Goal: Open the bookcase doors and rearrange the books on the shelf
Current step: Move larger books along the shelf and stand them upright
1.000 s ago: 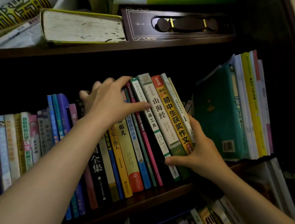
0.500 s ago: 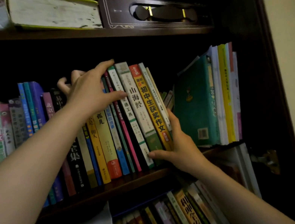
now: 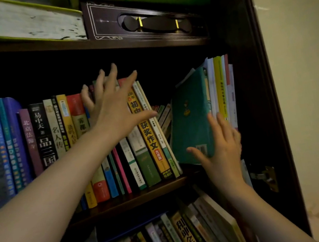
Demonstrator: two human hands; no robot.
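I have the left hand [image 3: 114, 111] spread wide, fingers straight, flat against the leaning row of upright paperbacks with coloured spines [image 3: 146, 136] on the middle dark wooden shelf [image 3: 130, 200]. At about three o'clock from it, the right hand [image 3: 221, 148] is open too, fingers straight on the lower corner of the tilted teal softcover book [image 3: 191, 115], which leans against tall thin white and yellow volumes [image 3: 221, 88]. I judge the teal book light and floppy, its cover fairly slick, so I would take it by the spine edge low down. Small books lie in the gap between, I think; it is too dark to be sure.
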